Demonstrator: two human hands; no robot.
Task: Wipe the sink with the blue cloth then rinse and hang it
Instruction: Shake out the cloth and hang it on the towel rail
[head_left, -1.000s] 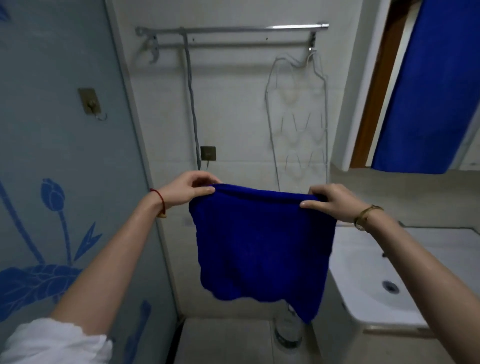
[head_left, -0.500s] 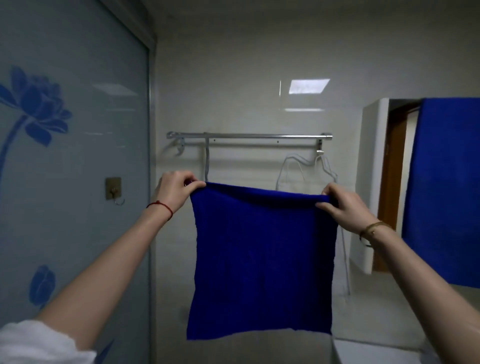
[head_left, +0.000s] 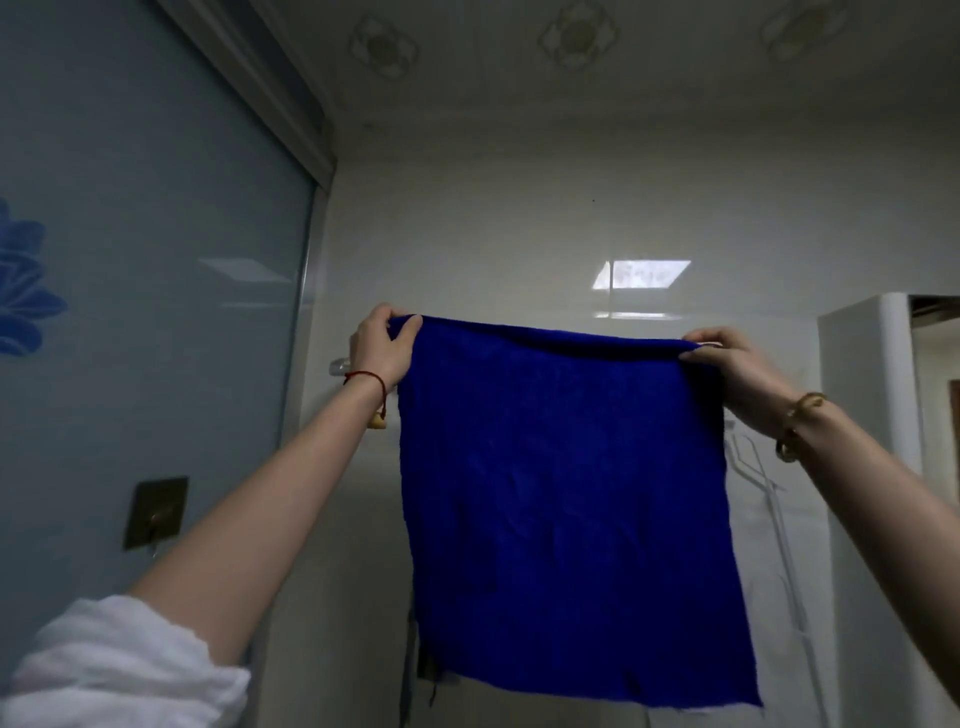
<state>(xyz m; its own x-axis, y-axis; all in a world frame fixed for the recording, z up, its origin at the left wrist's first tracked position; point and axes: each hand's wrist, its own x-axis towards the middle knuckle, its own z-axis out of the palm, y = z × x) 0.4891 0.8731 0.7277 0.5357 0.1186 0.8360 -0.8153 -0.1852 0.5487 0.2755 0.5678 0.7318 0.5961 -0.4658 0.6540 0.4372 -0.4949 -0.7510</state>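
Both hands, left hand (head_left: 382, 348) and right hand (head_left: 732, 364), each grip pinching a top corner, have raised the square deep-blue terry cloth (head_left: 561, 509) higher, covering the wall rail, so hanging looks imminent.

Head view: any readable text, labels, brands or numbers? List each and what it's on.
None readable.
Blue cloth, gripped by left hand and right hand: no tag or print shows.
Glass panel: a blue flower, no words.
Wall hook: plain.
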